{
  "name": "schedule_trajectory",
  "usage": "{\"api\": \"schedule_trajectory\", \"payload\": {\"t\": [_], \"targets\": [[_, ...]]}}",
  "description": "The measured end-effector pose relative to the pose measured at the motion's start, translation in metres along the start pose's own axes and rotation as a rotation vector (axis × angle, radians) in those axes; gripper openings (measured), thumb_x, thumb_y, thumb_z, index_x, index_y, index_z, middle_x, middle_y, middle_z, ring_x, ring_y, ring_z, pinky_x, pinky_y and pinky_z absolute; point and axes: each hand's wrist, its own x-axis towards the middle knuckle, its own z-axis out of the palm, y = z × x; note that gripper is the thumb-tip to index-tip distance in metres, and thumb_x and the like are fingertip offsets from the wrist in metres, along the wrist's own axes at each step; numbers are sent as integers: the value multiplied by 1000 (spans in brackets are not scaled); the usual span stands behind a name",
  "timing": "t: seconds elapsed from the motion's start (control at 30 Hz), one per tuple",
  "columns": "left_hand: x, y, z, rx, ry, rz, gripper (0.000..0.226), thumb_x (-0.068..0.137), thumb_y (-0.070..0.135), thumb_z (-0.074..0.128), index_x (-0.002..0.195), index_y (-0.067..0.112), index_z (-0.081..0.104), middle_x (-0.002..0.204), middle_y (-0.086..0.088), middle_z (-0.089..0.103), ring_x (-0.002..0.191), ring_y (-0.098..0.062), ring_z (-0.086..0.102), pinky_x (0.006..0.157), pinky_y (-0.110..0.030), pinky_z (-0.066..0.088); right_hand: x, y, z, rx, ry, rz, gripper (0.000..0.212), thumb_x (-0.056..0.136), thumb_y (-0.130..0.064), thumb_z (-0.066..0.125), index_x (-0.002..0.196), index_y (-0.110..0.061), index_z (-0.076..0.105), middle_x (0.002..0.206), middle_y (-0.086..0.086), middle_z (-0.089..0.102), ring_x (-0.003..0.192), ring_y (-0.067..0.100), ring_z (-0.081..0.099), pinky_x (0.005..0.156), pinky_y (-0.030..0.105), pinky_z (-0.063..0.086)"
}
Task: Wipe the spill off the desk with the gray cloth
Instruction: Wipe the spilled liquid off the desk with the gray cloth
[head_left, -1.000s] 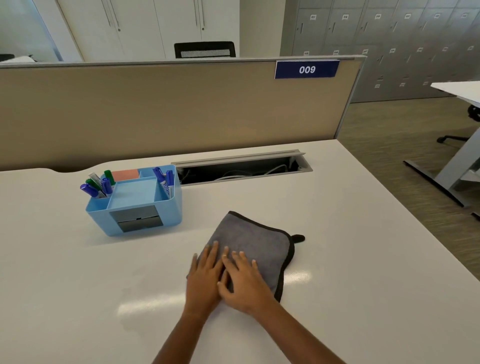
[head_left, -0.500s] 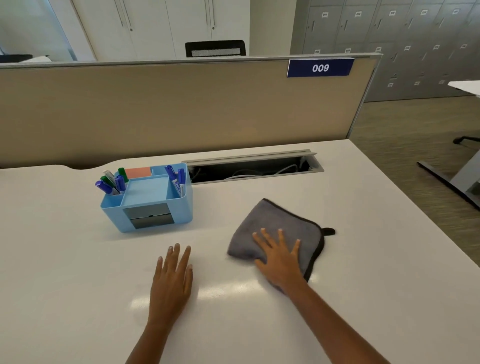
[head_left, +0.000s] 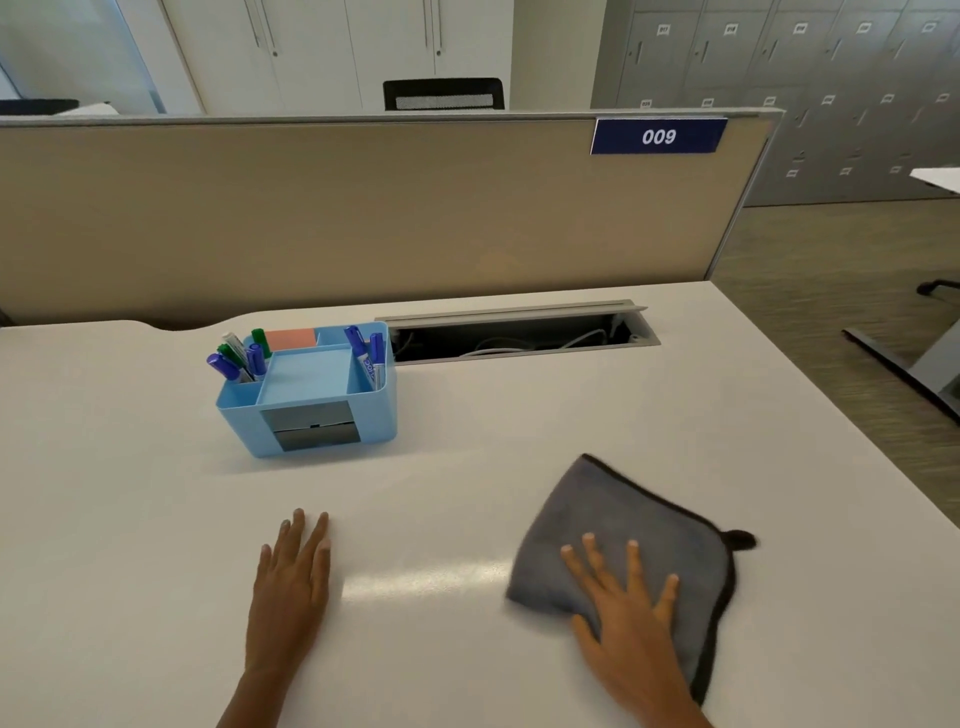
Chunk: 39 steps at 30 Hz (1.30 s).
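Observation:
The gray cloth (head_left: 628, 540), folded and edged in black with a small loop at its right corner, lies flat on the white desk (head_left: 519, 431) at the front right. My right hand (head_left: 631, 618) presses down on its near part, palm flat and fingers spread. My left hand (head_left: 291, 587) rests flat on the bare desk to the left, well apart from the cloth and holding nothing. Between the hands there is only a bright glossy streak (head_left: 431, 577); I cannot make out any liquid.
A light blue desk organizer (head_left: 311, 415) with several markers stands behind my left hand. Behind it lies an open cable tray (head_left: 519, 338), then a beige partition (head_left: 363, 208) labelled 009. The desk's right edge (head_left: 852, 441) drops to the floor.
My right hand has slid the cloth to the right across the desk. My left hand came off the cloth and now lies flat on the desk to the left.

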Motion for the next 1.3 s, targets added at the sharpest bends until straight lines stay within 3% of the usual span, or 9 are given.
{"api": "schedule_trajectory", "payload": {"t": [0.23,0.47,0.6,0.73,0.87,0.97,1.03,1.13,1.3], "targets": [[-3,4,-15,-424,175,-134,52,95,31,18,138,11,38,152,-11,30,143,-25,21,110,-29,14,1,-112,8,85,1,-281,70,57,-53,43,126,-42,43,153,-14,20,143,29,-14,101,62,0],[2,-5,-21,-606,170,-214,45,101,28,17,139,16,38,152,-8,31,141,-25,26,111,-29,15,59,-53,-7,-12,-25,-48,56,65,-48,36,120,-40,43,121,-14,66,109,29,64,81,71,41],[5,-12,-28,-836,175,-311,48,101,32,13,139,18,39,149,-11,37,136,-24,36,105,-23,17,39,-16,-6,-21,-39,3,67,68,-44,36,135,-47,29,135,-15,54,121,31,53,82,72,40],[4,-12,-26,-857,197,-305,47,101,27,14,137,16,42,146,-12,41,134,-24,38,106,-23,20,-2,-26,-5,13,153,-146,91,59,-46,40,141,-44,1,155,-20,-10,145,22,-8,107,60,0],[3,-12,-23,-824,210,-271,47,100,24,15,135,13,44,144,-13,43,134,-26,38,109,-27,21,-34,-76,115,-90,-212,-265,101,48,-64,50,140,-26,33,152,-17,27,129,35,35,103,68,4],[6,-16,-23,-879,201,-295,45,101,21,16,136,12,43,144,-12,43,135,-26,37,109,-25,21,-35,-131,220,-40,-486,-342,88,49,-74,62,126,-34,45,151,-29,15,124,59,31,88,80,25],[7,-18,-22,-903,197,-315,45,100,22,17,136,13,43,145,-10,42,135,-25,37,113,-29,21,-27,-161,142,2,-372,-523,49,84,-60,30,129,-39,33,140,-21,43,129,29,43,90,71,34],[9,-21,-22,-921,188,-338,45,99,23,19,136,13,44,145,-8,42,135,-23,37,114,-33,21,9,-191,-2,215,-287,-446,48,76,-57,24,116,-51,49,131,-18,55,130,25,41,98,74,20],[8,-24,-25,-848,154,-295,43,100,16,21,135,7,43,145,-11,41,135,-24,36,114,-32,21,68,-201,-2,178,-340,-534,53,90,-40,33,142,-34,25,158,-3,10,144,34,-6,88,64,-30]]}}
